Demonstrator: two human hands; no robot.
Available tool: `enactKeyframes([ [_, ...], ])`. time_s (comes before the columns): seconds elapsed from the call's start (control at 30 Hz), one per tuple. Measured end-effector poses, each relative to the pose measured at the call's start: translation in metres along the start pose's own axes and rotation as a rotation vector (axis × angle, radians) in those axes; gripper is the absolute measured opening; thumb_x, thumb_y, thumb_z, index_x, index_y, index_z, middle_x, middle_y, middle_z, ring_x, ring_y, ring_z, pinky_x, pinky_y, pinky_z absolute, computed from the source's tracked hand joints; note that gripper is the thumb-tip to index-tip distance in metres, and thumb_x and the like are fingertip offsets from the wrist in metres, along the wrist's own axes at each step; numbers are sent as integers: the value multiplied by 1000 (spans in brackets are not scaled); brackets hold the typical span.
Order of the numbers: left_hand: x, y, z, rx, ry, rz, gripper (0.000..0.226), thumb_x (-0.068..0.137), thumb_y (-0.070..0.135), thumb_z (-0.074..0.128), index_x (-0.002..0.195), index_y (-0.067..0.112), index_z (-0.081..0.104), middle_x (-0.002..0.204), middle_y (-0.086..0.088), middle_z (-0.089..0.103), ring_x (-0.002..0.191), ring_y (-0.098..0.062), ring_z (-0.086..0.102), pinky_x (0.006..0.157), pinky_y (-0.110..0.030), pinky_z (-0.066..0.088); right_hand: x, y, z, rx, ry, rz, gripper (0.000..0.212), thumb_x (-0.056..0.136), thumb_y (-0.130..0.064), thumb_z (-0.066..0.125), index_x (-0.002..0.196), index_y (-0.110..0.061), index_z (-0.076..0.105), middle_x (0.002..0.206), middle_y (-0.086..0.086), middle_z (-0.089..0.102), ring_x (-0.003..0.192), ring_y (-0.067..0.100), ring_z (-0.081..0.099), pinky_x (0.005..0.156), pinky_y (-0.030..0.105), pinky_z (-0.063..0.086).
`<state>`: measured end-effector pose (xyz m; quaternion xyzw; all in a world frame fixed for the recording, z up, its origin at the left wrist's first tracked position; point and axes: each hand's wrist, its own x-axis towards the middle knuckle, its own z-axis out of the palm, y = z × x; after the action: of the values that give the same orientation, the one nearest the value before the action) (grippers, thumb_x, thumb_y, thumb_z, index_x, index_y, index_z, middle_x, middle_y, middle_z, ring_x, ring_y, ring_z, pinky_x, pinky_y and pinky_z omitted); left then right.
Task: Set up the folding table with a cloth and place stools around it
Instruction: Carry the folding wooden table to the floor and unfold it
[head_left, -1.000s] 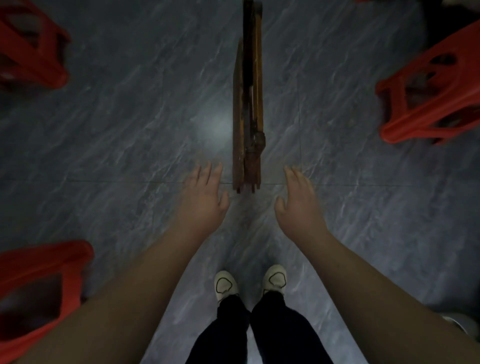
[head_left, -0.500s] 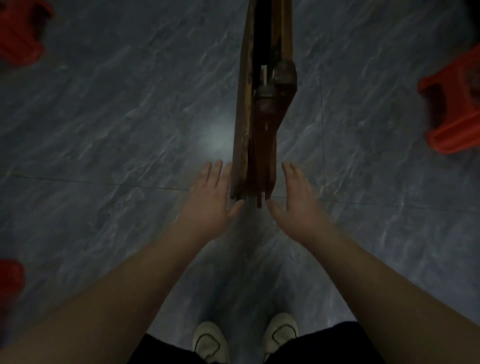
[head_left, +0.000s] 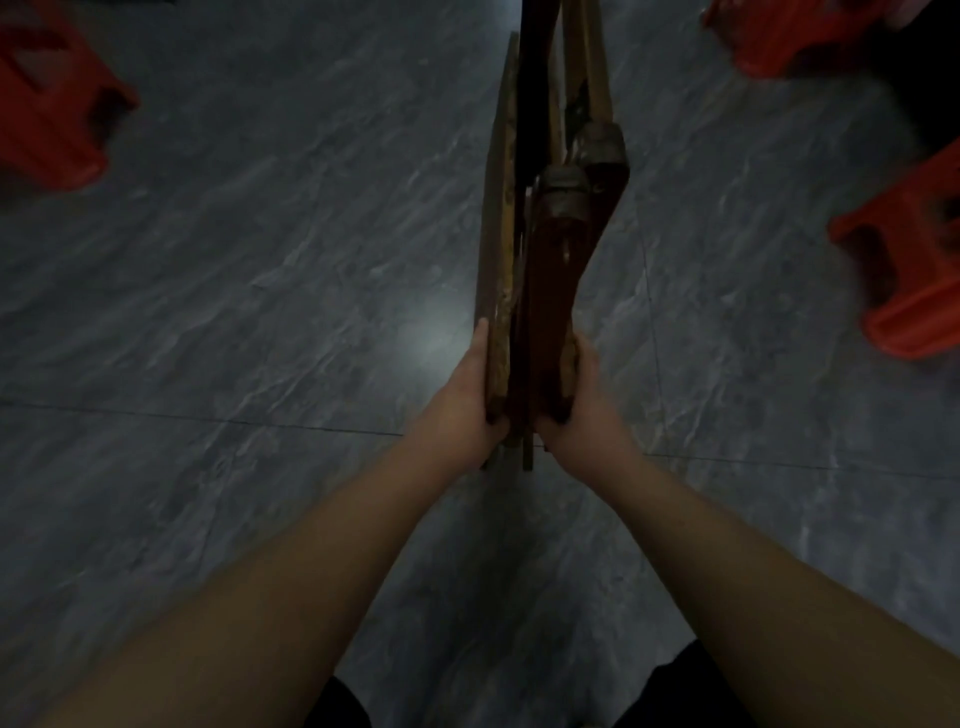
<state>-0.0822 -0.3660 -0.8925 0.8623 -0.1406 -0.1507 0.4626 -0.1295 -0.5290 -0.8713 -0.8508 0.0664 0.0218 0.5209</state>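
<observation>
— Where is the folding table (head_left: 550, 249)?

— Folded flat and upright on its edge, right in front of the person. Whether it rests on the grey floor (head_left: 260, 312) or hangs just off it, I can't tell. Red stools (head_left: 904, 260) stand off to both sides. I see no cloth.

— And the hands?

— Both are at its near end. The left hand (head_left: 470, 395) lies along the outer board with the thumb hooked round the edge. The right hand (head_left: 582, 400) wraps the dark leg frame on the other side. Each one grasps the table, and together they clamp it.

— Heavy, do you think?

— I'd guess so. It looks like stiff, solid wood, and it's long, so the far end will want to swing. The varnished frame looks smooth and may slip. The worn board looks rougher and should grip better.

— Where would you hold it?

— Much as now, one hand on the top and one on the frame, since parting those should open it. I'd keep fingers clear of the hinge (head_left: 597, 156) further up, which looks likely to pinch.
</observation>
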Motion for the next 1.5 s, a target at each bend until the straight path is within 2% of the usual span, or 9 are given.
enactKeyframes([
  [0.07, -2, 1, 1, -6, 11, 0, 104, 82, 26, 72, 156, 42, 1, 145, 7, 45, 116, -8, 59, 90, -38, 57, 1, 1, -2, -17, -8, 19, 88, 88, -23, 73, 151, -38, 15, 111, -46, 44, 102, -27, 48, 75, 5, 47],
  [0.2, -3, -5, 0, -28, 32, -11, 105, 78, 22, 71, 155, 45, 3, 136, 8, 51, 112, -9, 61, 85, -42, 58, 2, 2, -6, -34, -18, 11, 87, 88, -21, 69, 150, -43, 12, 116, -48, 43, 112, -12, 53, 88, 20, 53],
  [0.3, -8, -8, -9, 1, 51, -37, 108, 77, 20, 72, 154, 50, 2, 143, 6, 48, 119, -13, 58, 91, -46, 56, -1, 4, -15, -71, 10, 28, 87, 88, -21, 66, 154, -37, 12, 128, -23, 48, 114, 0, 53, 92, 21, 47],
  [0.4, -18, -3, -25, 88, 85, -55, 107, 81, 13, 68, 154, 48, -2, 149, 3, 41, 125, -15, 52, 101, -43, 49, -3, 12, -36, -159, 7, 52, 92, 88, -15, 65, 154, -43, 7, 147, -4, 43, 129, 16, 49, 104, 42, 48],
  [0.47, -23, 0, -39, 125, 81, -60, 105, 84, 12, 66, 153, 50, -2, 153, 1, 37, 128, -16, 49, 104, -41, 46, -5, 16, -51, -226, 12, 62, 98, 85, -10, 64, 155, -45, 5, 152, -1, 39, 134, 20, 46, 107, 47, 46],
  [0.67, -34, 6, -73, 190, 44, -96, 106, 88, 6, 65, 155, 44, -7, 165, -3, 17, 144, -23, 33, 117, -43, 33, -14, 4, -95, -308, 18, 14, 112, 84, 5, 61, 153, -51, -7, 167, -7, 4, 153, 18, 10, 122, 48, 23],
  [0.93, -45, 21, -105, 243, 56, -120, 99, 89, 12, 65, 158, 37, -2, 165, -7, 13, 150, -27, 22, 121, -46, 23, -20, -14, -130, -445, -33, 33, 108, 83, 4, 62, 158, -37, -4, 167, -1, 3, 153, 21, 9, 124, 42, 17],
  [1.27, -53, 46, -159, 522, 29, -243, 99, 92, 1, 55, 156, 38, -11, 167, -7, 4, 151, -33, 17, 122, -49, 20, -28, -56, -178, -756, -53, 131, 106, 88, -1, 60, 155, -38, -13, 167, -4, -5, 152, 31, 7, 119, 58, 23],
  [1.5, -61, 65, -183, 688, 14, -323, 101, 93, 1, 53, 153, 40, -19, 167, -3, -2, 150, -34, 17, 118, -54, 27, -36, -86, -195, -886, -68, 215, 104, 91, -5, 58, 154, -41, -16, 166, -7, -9, 152, 32, 4, 114, 66, 23],
])
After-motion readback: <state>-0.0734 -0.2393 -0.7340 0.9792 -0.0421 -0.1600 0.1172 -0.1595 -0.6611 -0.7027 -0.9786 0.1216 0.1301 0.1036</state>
